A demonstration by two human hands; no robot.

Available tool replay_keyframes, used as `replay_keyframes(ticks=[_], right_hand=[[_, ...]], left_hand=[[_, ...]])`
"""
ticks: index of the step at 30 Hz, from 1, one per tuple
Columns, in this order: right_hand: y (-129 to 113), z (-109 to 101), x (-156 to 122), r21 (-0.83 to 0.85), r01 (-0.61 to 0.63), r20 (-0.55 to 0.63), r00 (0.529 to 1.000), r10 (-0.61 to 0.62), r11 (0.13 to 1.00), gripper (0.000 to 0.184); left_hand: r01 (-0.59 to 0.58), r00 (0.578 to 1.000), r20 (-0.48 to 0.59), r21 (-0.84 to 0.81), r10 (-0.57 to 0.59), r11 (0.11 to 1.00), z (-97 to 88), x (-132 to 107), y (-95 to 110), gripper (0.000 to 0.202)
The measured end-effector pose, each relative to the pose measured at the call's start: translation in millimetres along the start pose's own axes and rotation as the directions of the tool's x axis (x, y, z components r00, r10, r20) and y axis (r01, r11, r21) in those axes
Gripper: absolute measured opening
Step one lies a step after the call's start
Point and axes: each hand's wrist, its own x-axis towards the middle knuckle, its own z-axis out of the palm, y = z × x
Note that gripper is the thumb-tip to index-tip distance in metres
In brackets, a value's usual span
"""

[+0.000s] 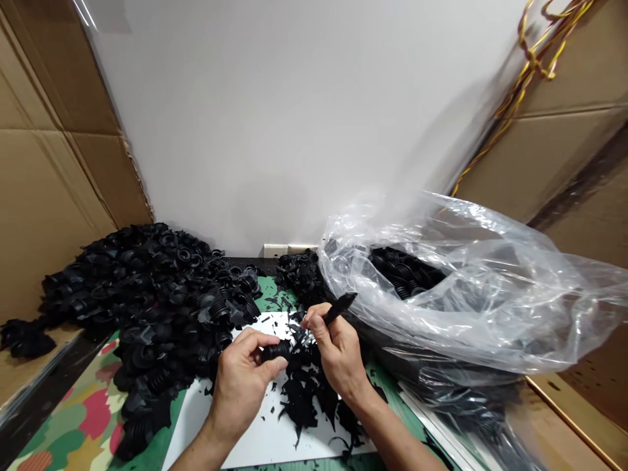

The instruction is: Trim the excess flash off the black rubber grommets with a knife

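My left hand (pixel 245 373) pinches a small black ribbed rubber boot (pixel 275 352) between thumb and fingers, above a white board (pixel 201 418). Just to the right, my right hand (pixel 338 350) is closed around a slim black-handled tool (pixel 341 306). Its handle sticks up to the right; the working end, near the left fingers, is too small to make out. Torn black rubber scraps (pixel 300 399) lie on the board under both hands. A big heap of similar ribbed black parts (pixel 161 294) reaches close to my left hand.
On the right, a clear plastic bag (pixel 471 327) stands open with more black ribbed parts (pixel 405 271) inside. Cardboard walls (pixel 44 144) rise at both sides, with a pale wall (pixel 304 118) behind. Yellow-and-brown twisted wires (pixel 520 98) hang at upper right. A patterned sheet (pixel 83 425) lies front left.
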Motion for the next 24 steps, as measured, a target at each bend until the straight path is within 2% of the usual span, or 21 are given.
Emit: replay_keyframes(ticks=[2, 5, 8, 10, 13, 16, 21, 24], right_hand=[[-4, 3, -4, 0.129, -0.157, 0.074, 0.986, 0.149, 0.979, 0.03], [-6, 7, -6, 0.234, -0.339, 0.204, 0.934, 0.295, 0.911, 0.031], [-11, 12, -6, 0.26, -0.428, 0.356, 0.876, 0.326, 0.865, 0.037], [-16, 15, -6, 0.292, -0.451, 0.417, 0.854, 0.312, 0.843, 0.04], [-22, 20, -8, 0.305, -0.444, 0.406, 0.861, 0.306, 0.843, 0.04], [-23, 23, -10, 0.299, -0.488, 0.365, 0.852, 0.374, 0.82, 0.041], [-23, 23, -9, 0.443, -0.646, 0.388, 0.764, 0.516, 0.622, 0.044], [-24, 22, -7, 0.494, -0.668, 0.397, 0.743, 0.539, 0.557, 0.047]], left_hand=[[0.019, 1.0, -0.023, -0.029, -0.02, 0.999, 0.1, 0, 4, 0.014], [0.142, 0.99, -0.005, -0.14, -0.144, 0.98, 0.8, 1, 9, 0.02], [0.274, 0.961, 0.051, -0.265, -0.27, 0.925, 0.5, 3, 11, 0.035], [0.29, 0.957, 0.072, -0.305, -0.282, 0.907, -0.7, 4, 10, 0.045], [0.269, 0.963, 0.11, -0.312, -0.246, 0.911, -3.3, 5, 7, 0.053], [0.267, 0.961, 0.146, -0.278, -0.234, 0.923, -5.4, 5, 4, 0.055], [0.252, 0.953, 0.231, -0.252, -0.194, 0.934, -5.6, 6, 7, 0.048], [0.246, 0.952, 0.248, -0.273, -0.179, 0.93, -4.3, 6, 13, 0.042]])
